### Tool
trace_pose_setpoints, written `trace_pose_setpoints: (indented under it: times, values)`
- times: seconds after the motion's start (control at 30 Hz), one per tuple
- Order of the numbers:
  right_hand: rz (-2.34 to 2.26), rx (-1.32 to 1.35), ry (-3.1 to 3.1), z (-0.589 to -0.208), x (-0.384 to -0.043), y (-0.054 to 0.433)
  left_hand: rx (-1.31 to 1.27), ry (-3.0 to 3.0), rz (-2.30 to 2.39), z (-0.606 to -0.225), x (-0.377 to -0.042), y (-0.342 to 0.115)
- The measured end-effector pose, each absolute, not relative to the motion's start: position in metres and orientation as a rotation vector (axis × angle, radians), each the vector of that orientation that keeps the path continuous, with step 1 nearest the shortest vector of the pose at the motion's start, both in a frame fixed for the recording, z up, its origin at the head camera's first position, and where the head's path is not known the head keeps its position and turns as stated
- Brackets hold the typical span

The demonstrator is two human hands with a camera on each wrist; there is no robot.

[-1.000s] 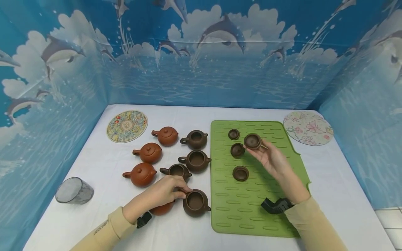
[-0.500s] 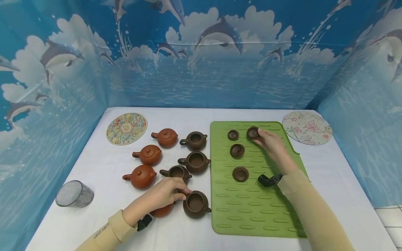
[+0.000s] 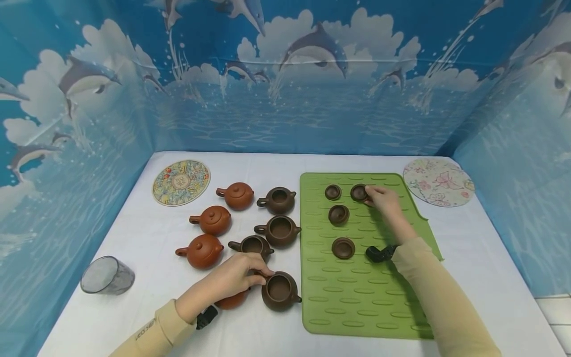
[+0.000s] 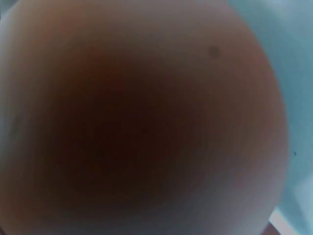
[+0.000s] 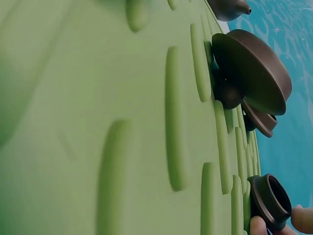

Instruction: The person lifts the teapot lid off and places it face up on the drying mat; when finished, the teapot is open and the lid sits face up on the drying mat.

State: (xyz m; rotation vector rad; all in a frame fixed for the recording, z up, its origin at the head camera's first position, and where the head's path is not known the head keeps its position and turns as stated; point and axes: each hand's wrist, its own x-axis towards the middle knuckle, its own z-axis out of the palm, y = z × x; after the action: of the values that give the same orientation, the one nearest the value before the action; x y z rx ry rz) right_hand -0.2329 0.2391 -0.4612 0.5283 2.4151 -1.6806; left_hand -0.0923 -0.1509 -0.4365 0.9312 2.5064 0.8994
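In the head view my left hand [image 3: 243, 272] pinches the handle of a lidless dark brown teapot [image 3: 279, 291] standing on the white cloth. A red-brown teapot [image 3: 232, 301] is partly hidden beneath that wrist. On the green mat [image 3: 366, 307], my right hand [image 3: 384, 202] pinches a small dark teapot lid [image 3: 359, 193] by its edge; in the right wrist view this lid [image 5: 274, 198] sits right at the mat's surface, rim upward. Other dark lids, one small [image 3: 332, 192], one in the middle [image 3: 338, 214] and one nearer [image 3: 343, 248], lie upturned beside it.
Three more lidless dark teapots, one of them central [image 3: 278, 230], stand left of the mat. Lidded red-brown teapots, including one nearer [image 3: 202, 251], stand further left. A grey glass [image 3: 108, 275] lies at far left. Round patterned mats, left [image 3: 181, 182] and right [image 3: 437, 181], lie at the back.
My right hand has carried the teapot lid back and lowered it onto the green mat, beside the small lid. The left hand has stayed at the dark teapot's handle.
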Motion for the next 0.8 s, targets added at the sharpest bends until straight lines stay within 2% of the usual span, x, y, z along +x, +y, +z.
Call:
trace_pose_setpoints:
  times: [0.3, 0.53, 0.8]
  values:
    - [-1.687, 0.509, 2.418, -0.46, -0.229, 0.24, 0.94, 2.511, 0.883, -0.434, -0.092, -0.15]
    - [-1.472, 0.328, 2.586, -0.454, -0.214, 0.24, 1.012, 2.539, 0.82, -0.435, -0.092, -0.15]
    - [-1.422, 0.265, 2.601, -0.442, -0.201, 0.241, 1.069, 2.595, 0.83, -0.43, -0.088, -0.156]
